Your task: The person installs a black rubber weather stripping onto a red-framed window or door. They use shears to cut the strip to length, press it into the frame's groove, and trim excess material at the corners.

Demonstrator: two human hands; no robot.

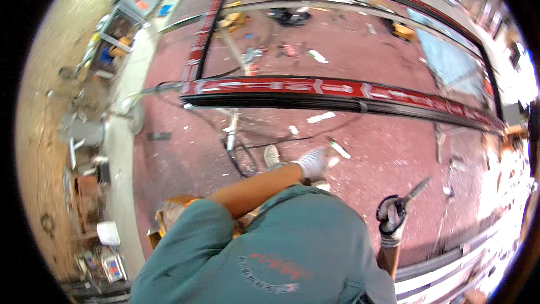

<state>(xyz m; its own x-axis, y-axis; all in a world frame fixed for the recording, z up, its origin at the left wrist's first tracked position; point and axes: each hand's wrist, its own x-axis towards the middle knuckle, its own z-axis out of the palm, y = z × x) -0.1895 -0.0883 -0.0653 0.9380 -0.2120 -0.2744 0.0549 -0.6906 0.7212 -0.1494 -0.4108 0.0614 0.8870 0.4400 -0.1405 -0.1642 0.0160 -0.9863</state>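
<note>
Your right hand (392,222) grips scissors (413,193), your left hand (314,162) blurs beyond telling, and the seemingly assembled frame (275,101) retains red film (301,85).

A metal stand (232,129) bears the wide black frame (281,100), level above the reddish floor (185,163), where pale scraps (321,117), a looping black cable (243,173) and a short dark strip (159,135) lie.

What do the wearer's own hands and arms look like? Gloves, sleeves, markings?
Left hand and right hand: whitish fabric gloves, greyish striped cuffs. Forearms bare below the short teal fabric sleeves. Left glove blurred; finer markings unclear.
</note>
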